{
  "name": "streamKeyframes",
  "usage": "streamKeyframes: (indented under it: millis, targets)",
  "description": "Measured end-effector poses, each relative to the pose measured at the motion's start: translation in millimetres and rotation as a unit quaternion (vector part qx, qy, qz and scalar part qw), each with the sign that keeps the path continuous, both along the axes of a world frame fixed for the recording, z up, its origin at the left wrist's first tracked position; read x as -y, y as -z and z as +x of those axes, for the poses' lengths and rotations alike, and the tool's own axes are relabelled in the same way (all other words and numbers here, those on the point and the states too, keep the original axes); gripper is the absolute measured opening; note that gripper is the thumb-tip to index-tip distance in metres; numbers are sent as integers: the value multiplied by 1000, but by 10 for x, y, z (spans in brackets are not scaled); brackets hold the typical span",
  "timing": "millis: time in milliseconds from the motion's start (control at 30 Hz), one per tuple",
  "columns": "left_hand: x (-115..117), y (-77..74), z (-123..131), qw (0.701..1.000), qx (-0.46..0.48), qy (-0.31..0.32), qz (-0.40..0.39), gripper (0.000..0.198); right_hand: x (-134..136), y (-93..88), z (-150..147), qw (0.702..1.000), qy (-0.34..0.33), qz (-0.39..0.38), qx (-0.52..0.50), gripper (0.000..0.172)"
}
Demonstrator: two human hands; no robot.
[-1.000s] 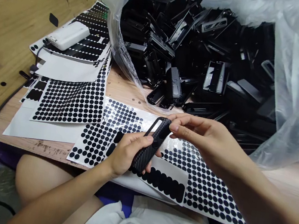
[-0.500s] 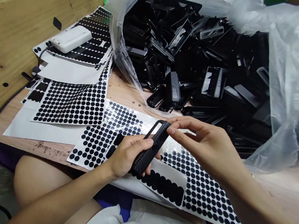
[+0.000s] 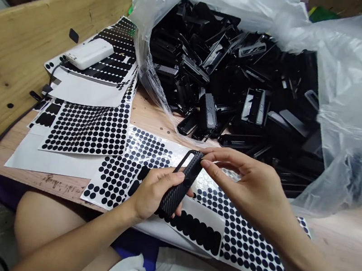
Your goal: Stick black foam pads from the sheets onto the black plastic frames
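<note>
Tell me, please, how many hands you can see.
2: the left hand, holding the black case, and the right hand, with its fingertips at the case's upper end.

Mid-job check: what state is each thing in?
Left hand, closed around the black case
Right hand, touching the case's upper end
Black case, held tilted
Plastic bag, open, holding many black parts
White box, lying on sheets
Front dotted sheet, partly covered

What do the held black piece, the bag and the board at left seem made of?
Black piece: probably plastic, with a diagonal, carbon-fibre-like surface pattern.
Bag: thin plastic film, translucent and shiny, with wrinkles and highlights.
Board: wood, apparently unpainted, showing grain and knots.
</note>
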State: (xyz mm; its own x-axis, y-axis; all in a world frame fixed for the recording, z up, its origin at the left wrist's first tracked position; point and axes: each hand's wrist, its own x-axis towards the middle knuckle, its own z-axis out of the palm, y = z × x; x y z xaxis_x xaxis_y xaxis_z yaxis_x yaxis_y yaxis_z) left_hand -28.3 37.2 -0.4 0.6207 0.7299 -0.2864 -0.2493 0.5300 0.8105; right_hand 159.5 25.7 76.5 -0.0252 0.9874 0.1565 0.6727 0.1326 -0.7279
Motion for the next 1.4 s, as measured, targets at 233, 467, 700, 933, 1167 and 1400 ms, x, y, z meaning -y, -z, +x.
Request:
streamKeyframes:
  millis: [233, 467, 700, 933, 1167, 1400]
  targets:
    - [5, -23, 14, 1000, 4, -19, 2, 46, 27, 85, -30, 971, 23, 166, 172, 41]
    - [-1, -70, 16, 999, 27, -35, 8, 52, -748, 214, 201, 963, 166, 42, 206, 56]
    - [-5, -134, 2, 995, 20, -88, -45, 69, -853, -74, 478, 957, 180, -19, 228, 44]
    - [-20, -70, 19, 997, 43, -50, -47, 72, -248, -477, 498, 938, -332, -80, 66, 34]
    - [3, -162, -9, 999, 44, -8, -5, 43, -147, 220, 433, 978, -51, -53, 197, 20]
    - [-27, -119, 9, 997, 61, -35, -19, 45, -105, 471, 648, 946, -31, -128, 298, 12]
